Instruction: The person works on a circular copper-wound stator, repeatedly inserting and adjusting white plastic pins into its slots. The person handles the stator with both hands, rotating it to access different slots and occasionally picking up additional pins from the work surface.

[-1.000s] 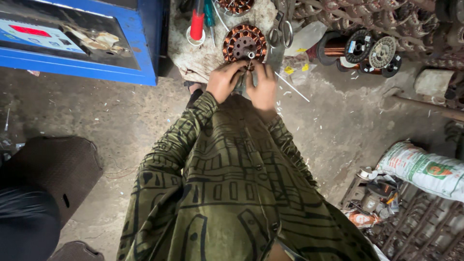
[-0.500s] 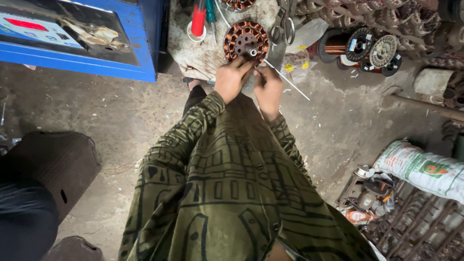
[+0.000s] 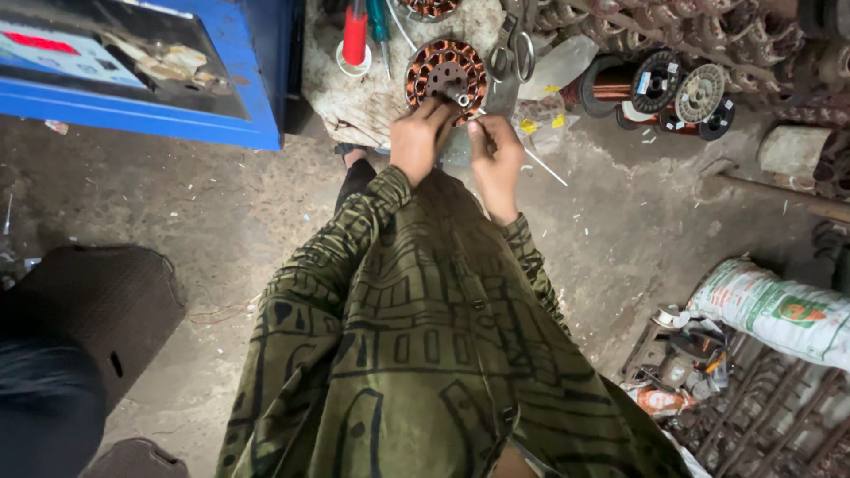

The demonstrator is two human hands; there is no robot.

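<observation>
A round motor stator with copper windings [image 3: 443,75] lies on a dirty work block [image 3: 372,102] in front of me. My left hand [image 3: 418,137] rests against its near edge, fingers curled on the windings. My right hand [image 3: 496,150] is just beside it, fingers pinched together near the stator's lower right rim on something too small to make out, perhaps a thin wire. Both arms wear an olive green patterned garment [image 3: 425,354].
A blue machine [image 3: 142,80] stands at upper left. A red-handled screwdriver [image 3: 355,35] and scissors [image 3: 513,49] lie on the block. Copper wire spools [image 3: 655,84] sit at right, a white sack [image 3: 779,310] and metal scrap at lower right, a dark seat [image 3: 88,310] at left.
The view has shifted slightly, and both hands have slid a little down and apart along the stator's near edge; my right hand now sits lower right of it.
</observation>
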